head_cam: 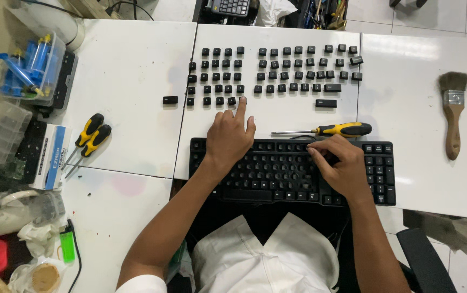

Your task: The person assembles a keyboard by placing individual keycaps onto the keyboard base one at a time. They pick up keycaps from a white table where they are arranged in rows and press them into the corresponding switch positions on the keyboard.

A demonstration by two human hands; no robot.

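Black keycaps (pixel 277 70) mostly pulled and lined up, upper middle of the desk (pixel 130 81).
Left hand (pixel 229 135) pokes one cap with its index finger, holding nothing; right hand (pixel 342 165) rests curled on the stripped keyboard (pixel 277 173), numpad caps on.

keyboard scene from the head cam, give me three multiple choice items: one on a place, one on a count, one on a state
1. Where is the paintbrush?
A. far right of the table
B. on the keyboard
C. beside the syringes

2. How many yellow-handled screwdrivers lie left of the keyboard?
A. none
B. two
C. five

3. What is the left hand doing?
A. gripping a screwdriver
B. resting in the lap
C. fingertip on a loose keycap

Answers: 1 A, it lies alone at the right. 2 B, a pair lies together. 3 C, the forefinger reaches the bottom row.
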